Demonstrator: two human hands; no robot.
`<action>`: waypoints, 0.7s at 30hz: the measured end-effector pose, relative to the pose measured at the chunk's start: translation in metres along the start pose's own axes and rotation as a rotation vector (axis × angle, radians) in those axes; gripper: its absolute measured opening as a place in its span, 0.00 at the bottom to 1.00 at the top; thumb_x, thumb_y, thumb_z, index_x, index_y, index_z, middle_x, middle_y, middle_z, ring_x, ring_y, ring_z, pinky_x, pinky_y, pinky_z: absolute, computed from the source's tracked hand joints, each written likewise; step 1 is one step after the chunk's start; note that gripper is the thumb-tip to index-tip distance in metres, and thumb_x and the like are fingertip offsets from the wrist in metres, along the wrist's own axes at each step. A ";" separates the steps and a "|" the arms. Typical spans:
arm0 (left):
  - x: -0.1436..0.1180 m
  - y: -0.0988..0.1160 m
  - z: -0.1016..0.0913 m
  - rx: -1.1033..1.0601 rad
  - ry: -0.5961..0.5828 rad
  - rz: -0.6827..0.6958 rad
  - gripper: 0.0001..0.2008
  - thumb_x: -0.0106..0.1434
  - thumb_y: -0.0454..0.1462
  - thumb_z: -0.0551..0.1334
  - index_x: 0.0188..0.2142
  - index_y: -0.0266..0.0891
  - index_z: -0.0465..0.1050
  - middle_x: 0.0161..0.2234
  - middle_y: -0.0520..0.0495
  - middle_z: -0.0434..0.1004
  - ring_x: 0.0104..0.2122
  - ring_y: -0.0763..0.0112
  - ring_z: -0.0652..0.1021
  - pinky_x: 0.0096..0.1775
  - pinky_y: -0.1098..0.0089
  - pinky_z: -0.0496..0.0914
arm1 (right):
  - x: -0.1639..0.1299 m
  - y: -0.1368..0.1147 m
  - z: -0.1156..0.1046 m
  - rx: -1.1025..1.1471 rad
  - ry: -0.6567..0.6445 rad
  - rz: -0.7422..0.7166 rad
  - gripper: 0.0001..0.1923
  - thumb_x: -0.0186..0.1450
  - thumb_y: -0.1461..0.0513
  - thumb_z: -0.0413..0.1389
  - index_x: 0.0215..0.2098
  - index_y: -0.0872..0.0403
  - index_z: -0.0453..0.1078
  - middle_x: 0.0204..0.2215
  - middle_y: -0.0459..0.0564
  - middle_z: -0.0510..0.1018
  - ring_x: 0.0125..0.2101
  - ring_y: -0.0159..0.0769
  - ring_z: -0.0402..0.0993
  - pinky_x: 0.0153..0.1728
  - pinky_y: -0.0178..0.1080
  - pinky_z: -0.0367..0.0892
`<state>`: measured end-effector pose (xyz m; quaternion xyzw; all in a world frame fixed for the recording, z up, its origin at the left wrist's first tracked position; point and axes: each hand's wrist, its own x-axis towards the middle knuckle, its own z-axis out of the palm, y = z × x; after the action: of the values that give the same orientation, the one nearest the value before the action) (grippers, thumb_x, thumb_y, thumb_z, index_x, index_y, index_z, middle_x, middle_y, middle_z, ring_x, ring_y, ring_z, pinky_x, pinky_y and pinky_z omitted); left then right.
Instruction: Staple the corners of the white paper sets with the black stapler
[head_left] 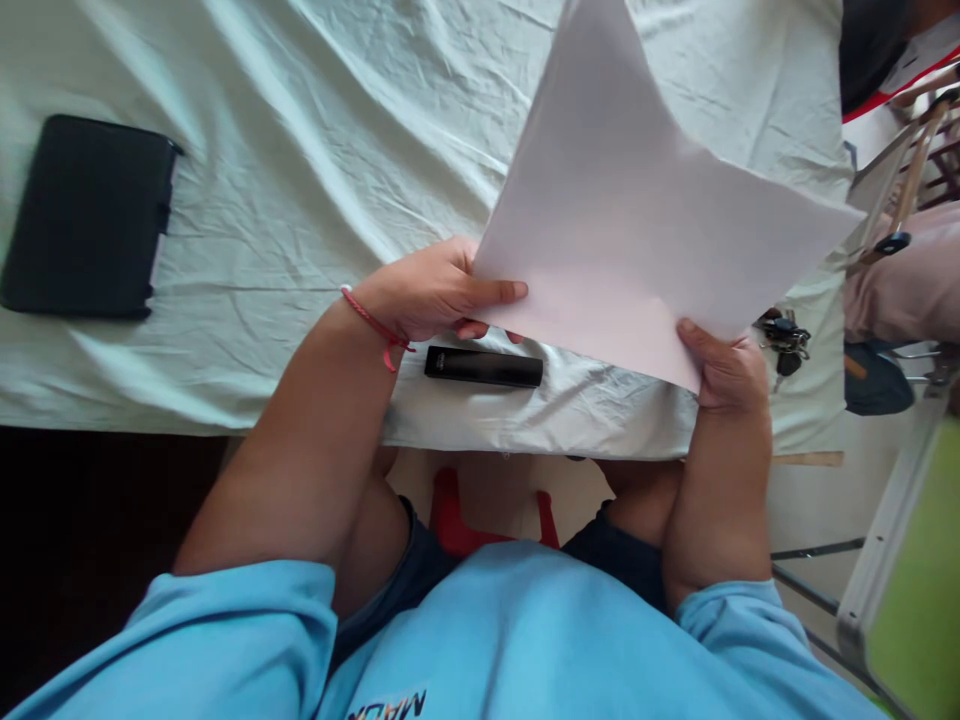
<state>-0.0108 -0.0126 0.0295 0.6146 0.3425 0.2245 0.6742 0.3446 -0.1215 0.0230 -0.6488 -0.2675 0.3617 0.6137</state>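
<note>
White sheets of paper [600,190], seemingly a thin stack, are held tilted and slightly bent above the cloth-covered table. My left hand [450,290] pinches the near left corner, thumb on top and fingers underneath. At the near right corner, my right hand [727,365] grips the sheets with its thumb on top; its other fingers are mostly hidden. A black oblong case [484,367] lies on the cloth just below my left hand. Close beside my right hand is a bunch of keys [786,335], partly covered by the paper's edge.
A pale green cloth [262,200] with wrinkles covers the table. At the left lies a flat black device [90,215]. Another person's leg [904,275] and a metal-framed chair are off the table's right side. A green board [915,570] stands at the lower right.
</note>
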 end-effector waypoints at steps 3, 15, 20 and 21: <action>-0.005 0.015 -0.001 0.133 -0.011 -0.219 0.25 0.71 0.57 0.73 0.39 0.36 0.80 0.27 0.50 0.72 0.25 0.75 0.72 0.31 0.70 0.68 | 0.003 -0.001 -0.007 -0.036 0.029 0.041 0.33 0.35 0.59 0.88 0.37 0.50 0.83 0.38 0.47 0.92 0.44 0.44 0.89 0.50 0.45 0.90; 0.005 0.021 0.004 0.334 0.047 -0.404 0.12 0.58 0.41 0.75 0.39 0.39 0.83 0.29 0.48 0.82 0.29 0.67 0.78 0.32 0.70 0.64 | 0.007 -0.001 -0.037 -0.122 0.024 0.108 0.34 0.35 0.58 0.88 0.38 0.51 0.85 0.42 0.49 0.93 0.41 0.40 0.89 0.42 0.39 0.89; 0.006 0.019 0.004 0.328 0.037 -0.424 0.13 0.57 0.42 0.75 0.39 0.41 0.80 0.29 0.47 0.85 0.28 0.67 0.78 0.30 0.70 0.63 | 0.008 0.000 -0.048 -0.182 -0.004 0.120 0.32 0.35 0.56 0.88 0.36 0.51 0.85 0.41 0.50 0.93 0.40 0.41 0.89 0.40 0.40 0.88; 0.006 0.018 0.004 0.332 0.029 -0.414 0.14 0.56 0.42 0.75 0.39 0.41 0.80 0.30 0.46 0.86 0.27 0.67 0.78 0.30 0.70 0.63 | 0.008 0.000 -0.050 -0.186 -0.003 0.125 0.32 0.36 0.56 0.88 0.36 0.51 0.85 0.41 0.51 0.93 0.39 0.41 0.89 0.40 0.40 0.88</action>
<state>-0.0021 -0.0083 0.0464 0.6303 0.5030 0.0312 0.5905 0.3891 -0.1449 0.0211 -0.7177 -0.2598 0.3739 0.5269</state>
